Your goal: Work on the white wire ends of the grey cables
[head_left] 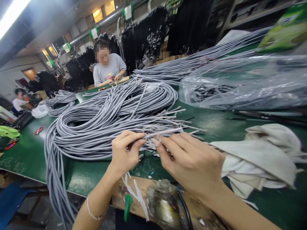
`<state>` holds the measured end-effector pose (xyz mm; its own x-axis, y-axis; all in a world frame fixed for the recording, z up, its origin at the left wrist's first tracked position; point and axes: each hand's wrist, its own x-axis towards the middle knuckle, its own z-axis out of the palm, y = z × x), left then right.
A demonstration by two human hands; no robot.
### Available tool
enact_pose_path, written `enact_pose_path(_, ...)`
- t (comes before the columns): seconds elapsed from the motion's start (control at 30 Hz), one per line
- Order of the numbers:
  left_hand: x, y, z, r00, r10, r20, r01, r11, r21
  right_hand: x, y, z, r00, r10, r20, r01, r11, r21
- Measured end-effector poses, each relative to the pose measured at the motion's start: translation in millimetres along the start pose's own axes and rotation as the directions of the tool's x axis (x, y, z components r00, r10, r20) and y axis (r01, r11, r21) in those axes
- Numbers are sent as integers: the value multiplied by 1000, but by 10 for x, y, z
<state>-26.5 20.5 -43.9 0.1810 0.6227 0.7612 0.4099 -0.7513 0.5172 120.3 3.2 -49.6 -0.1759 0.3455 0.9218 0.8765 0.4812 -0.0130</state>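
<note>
My left hand (127,148) is closed in a pinch at the stripped end of a grey cable, close to the ends of the pile. Beside it, my right hand (192,156) also pinches the pale, frayed strands (151,135) at that end, thumb against fingers. The fingertips of both hands almost meet. Fine detail of the strands is blurred. Behind and left of my hands, a big looped bundle of grey cables (96,134) lies on the green table (79,177), its stripped ends fanning out to the right.
White cloths (261,153) lie at the right. A clear plastic bag (263,83) holds dark pieces. Below my hands is a worn wooden board (136,191) with a green clip (128,207). Red-handled scissors (38,130) lie left. Another person (109,68) works across the table.
</note>
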Motion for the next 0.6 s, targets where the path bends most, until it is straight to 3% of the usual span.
enact_pose_path(0.1, -15, -15, 23, 1000, 24, 17, -25, 1000, 14, -18, -12, 46, 987, 140, 77, -156, 949, 275)
enact_pose_path(0.17, -19, -17, 30, 999, 31, 24, -31, 1000, 7, -17, -10, 71, 947, 247, 204, -315, 832, 456)
enact_pose_path(0.27, -27, 23, 30, 999, -25, 30, 25, 1000, -7, -4, 5, 93, 858, 347, 380, -511, 653, 558)
enact_pose_path(0.33, -39, 75, 34, 990, -137, 28, 137, 990, -21, 4, 13, 99, 826, 370, 424, -562, 600, 569)
enact_pose_path(0.43, -59, 135, 52, 959, -282, 19, 283, 958, -52, 11, -2, 90, 872, 343, 349, -487, 669, 561)
enact_pose_path(0.53, -47, 74, 62, 926, -377, 25, 378, 925, -43, -3, -67, 32, 967, 201, 159, -256, 792, 554)
enact_pose_path(0.6, -12, -41, 46, 882, -471, 18, 470, 882, 18, -29, -115, -38, 996, 54, 70, -86, 804, 588)
